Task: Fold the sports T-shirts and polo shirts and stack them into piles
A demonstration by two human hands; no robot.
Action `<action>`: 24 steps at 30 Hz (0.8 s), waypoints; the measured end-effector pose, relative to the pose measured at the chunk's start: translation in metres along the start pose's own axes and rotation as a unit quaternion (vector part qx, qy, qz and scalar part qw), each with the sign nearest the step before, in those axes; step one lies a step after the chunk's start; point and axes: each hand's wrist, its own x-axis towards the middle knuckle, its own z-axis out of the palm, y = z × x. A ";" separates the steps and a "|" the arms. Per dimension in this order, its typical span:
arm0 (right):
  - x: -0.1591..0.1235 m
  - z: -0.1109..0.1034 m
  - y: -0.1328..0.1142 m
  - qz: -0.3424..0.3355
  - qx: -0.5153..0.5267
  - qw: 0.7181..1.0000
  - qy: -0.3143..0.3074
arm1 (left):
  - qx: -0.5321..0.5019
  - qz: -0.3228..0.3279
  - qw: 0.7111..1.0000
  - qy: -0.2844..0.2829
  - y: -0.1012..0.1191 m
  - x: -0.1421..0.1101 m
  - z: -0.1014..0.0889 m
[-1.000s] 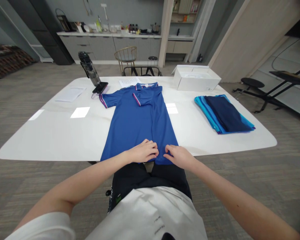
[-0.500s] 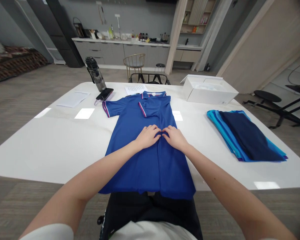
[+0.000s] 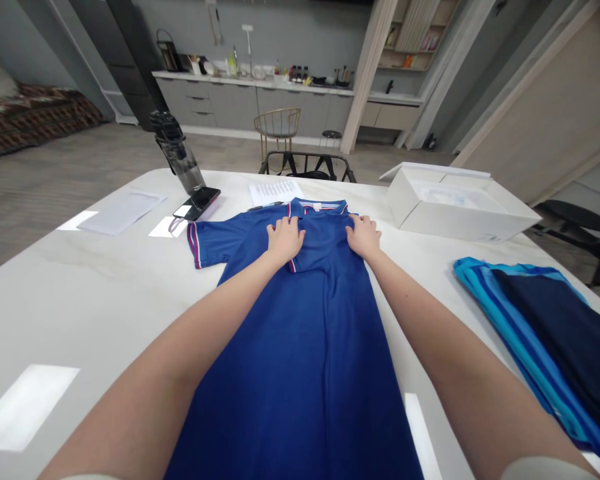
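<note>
Left hand and right hand pressing open on a blue polo shirt below its collar, keeping the fabric smooth where it lies spread on a white table.

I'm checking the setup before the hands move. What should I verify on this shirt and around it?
Left hand flat on the blue polo shirt beside the collar: ok.
Right hand flat on the shirt's chest: ok.
Striped sleeve cuff lying flat: ok.
Shirt hem: out of view, cannot tell.
Folded blue garments apart from the shirt: ok.
Water bottle upright, off the shirt: ok.
</note>
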 end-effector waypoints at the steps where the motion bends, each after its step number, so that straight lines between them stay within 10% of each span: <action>1: 0.016 0.006 0.003 0.013 0.005 1.000 -0.004 | 0.010 -0.016 1.000 -0.009 -0.003 0.013 0.005; 14: 0.062 0.029 0.009 0.014 -0.015 0.999 0.048 | 0.010 0.009 1.000 0.004 -0.038 0.050 0.026; 19: 0.063 0.025 -0.059 -0.080 0.037 0.993 0.077 | 0.092 -0.044 0.995 0.005 -0.103 0.050 0.001; 24: 0.064 0.043 -0.172 -0.234 0.133 0.961 -0.064 | 0.130 -0.120 0.983 -0.051 -0.178 0.048 -0.025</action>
